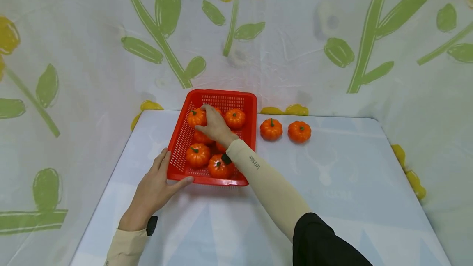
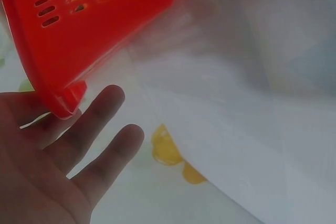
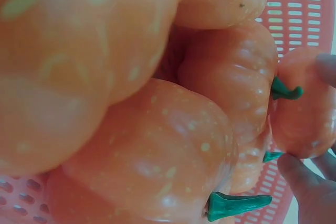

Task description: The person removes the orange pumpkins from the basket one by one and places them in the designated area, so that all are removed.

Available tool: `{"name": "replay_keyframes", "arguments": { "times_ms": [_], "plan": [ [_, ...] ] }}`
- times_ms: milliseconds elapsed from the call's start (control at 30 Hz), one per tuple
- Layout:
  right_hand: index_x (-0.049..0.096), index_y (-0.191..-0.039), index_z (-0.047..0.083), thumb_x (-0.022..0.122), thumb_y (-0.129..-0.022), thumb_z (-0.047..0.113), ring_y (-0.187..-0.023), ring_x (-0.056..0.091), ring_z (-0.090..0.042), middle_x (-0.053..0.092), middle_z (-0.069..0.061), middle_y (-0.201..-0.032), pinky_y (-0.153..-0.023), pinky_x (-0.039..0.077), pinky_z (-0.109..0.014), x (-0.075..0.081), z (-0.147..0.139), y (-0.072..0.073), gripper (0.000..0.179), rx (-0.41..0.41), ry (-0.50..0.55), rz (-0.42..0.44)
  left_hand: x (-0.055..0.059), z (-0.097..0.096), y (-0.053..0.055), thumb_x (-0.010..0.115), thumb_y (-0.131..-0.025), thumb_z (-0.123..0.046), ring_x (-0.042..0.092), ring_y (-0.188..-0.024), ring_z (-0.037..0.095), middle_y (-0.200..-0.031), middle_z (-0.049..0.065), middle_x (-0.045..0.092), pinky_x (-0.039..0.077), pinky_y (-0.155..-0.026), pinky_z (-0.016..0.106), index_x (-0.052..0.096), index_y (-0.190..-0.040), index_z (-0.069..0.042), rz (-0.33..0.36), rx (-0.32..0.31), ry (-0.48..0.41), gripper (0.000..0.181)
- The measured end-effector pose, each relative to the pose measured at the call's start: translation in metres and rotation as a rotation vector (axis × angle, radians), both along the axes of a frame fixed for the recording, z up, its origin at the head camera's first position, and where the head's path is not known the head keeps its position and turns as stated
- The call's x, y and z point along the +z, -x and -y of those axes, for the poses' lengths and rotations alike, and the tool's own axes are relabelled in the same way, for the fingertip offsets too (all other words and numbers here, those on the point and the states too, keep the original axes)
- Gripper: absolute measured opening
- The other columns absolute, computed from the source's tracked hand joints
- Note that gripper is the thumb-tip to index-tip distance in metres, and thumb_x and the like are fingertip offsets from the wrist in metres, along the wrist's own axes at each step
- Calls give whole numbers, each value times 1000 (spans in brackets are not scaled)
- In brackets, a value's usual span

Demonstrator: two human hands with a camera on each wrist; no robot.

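Observation:
A red perforated plastic basket [image 1: 253,134] holds several small orange pumpkins with green stems. Inside it, my right hand [image 1: 216,128] grips a pumpkin [image 1: 196,118] near the far left corner. The right wrist view shows thumb and fingers on either side of this pumpkin [image 3: 302,111], partly cut off by the frame edge. My left hand [image 1: 157,186] touches the basket's near left corner, thumb along the front rim and fingers at the left side. In the left wrist view its fingers [image 2: 100,114] are spread and fairly straight beside the rim corner.
Two more pumpkins stand on the pale table [image 1: 332,184] right of the basket: one nearer it [image 1: 271,129] and one farther right [image 1: 299,131]. A white curtain [image 1: 288,65] with printed green stems and yellow flowers hangs behind and beside the table.

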State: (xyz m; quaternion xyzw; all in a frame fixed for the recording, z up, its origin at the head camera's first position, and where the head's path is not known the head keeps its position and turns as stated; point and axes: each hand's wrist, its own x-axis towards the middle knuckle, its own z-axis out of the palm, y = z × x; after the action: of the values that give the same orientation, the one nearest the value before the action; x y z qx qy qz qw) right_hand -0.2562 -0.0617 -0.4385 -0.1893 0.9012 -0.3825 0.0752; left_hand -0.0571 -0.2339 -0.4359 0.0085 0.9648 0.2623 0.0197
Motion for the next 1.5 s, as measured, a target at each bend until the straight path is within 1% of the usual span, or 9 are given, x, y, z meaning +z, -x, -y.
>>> {"name": "replay_keyframes", "arguments": {
  "times_ms": [133, 300, 400, 633, 800, 1000, 1167, 1367, 1500],
  "plan": [
    [39, -147, 12, 76, -93, 25, -127, 51, -19, 48, -6, -146, -109, 43, -31, 0, 0, -1, 67, -13, 9, 9, 0, 0, 0, 64, -83, -75, 41, -136, 50, -165, 22, 18, 43, -102, 66, 13, -162, -3, -1, -1, 2, 118],
    [32, -157, 13, 76, -93, 25, -134, 47, -20, 39, -7, -155, -113, 40, -32, 0, -2, -3, 78, -14, -8, 4, 0, -1, 0, 64, -83, -75, 42, -135, 52, -165, 22, 18, 43, -101, 67, 14, -162, -2, -7, -6, 4, 119],
    [29, -160, 15, 77, -93, 25, -137, 45, -22, 35, -7, -158, -114, 39, -34, 0, -3, -4, 83, -18, -18, -4, 0, -1, -1, 63, -83, -75, 41, -136, 51, -165, 22, 17, 42, -102, 67, 13, -162, -2, 4, -6, 1, 119],
    [31, -160, 15, 79, -91, 25, -137, 45, -23, 35, -8, -157, -113, 40, -35, -2, -5, -5, 84, -27, -12, -38, 0, -2, 0, 63, -83, -76, 40, -137, 51, -165, 22, 17, 42, -102, 67, 12, -162, -2, 17, -4, 3, 120],
    [35, -158, 17, 79, -91, 25, -136, 45, -22, 34, -6, -156, -112, 41, -34, -1, -6, -7, 81, -21, 8, -54, -1, -1, -1, 63, -83, -77, 39, -137, 51, -165, 22, 16, 41, -103, 68, 11, -162, -3, 23, -1, 0, 120],
    [42, -155, 16, 79, -91, 27, -134, 46, -20, 35, -6, -154, -111, 42, -31, 9, -11, -10, 75, -12, 41, -94, -1, -1, 0, 63, -83, -76, 38, -138, 51, -165, 22, 16, 40, -104, 68, 11, -163, -3, 17, -1, -3, 119],
    [44, -153, 15, 80, -90, 26, -133, 46, -20, 36, -6, -153, -110, 42, -30, 20, -17, -14, 74, 6, 70, -119, 0, -1, -1, 64, -84, -74, 39, -138, 51, -165, 22, 16, 40, -103, 68, 11, -163, -4, 7, -3, -5, 118],
    [48, -149, 16, 82, -87, 28, -129, 48, -19, 41, -6, -148, -109, 42, -30, 30, -28, -19, 71, 13, 99, -158, 0, -2, -2, 63, -84, -75, 38, -138, 51, -165, 22, 16, 40, -103, 68, 11, -163, -4, 14, 0, -4, 118],
    [51, -145, 17, 84, -86, 29, -124, 51, -17, 45, -4, -143, -107, 45, -31, 36, -37, -22, 69, 4, 127, -180, 0, -1, -2, 62, -84, -76, 38, -139, 51, -165, 22, 15, 40, -104, 68, 9, -163, -4, 18, 0, -4, 119]
  ]
}}
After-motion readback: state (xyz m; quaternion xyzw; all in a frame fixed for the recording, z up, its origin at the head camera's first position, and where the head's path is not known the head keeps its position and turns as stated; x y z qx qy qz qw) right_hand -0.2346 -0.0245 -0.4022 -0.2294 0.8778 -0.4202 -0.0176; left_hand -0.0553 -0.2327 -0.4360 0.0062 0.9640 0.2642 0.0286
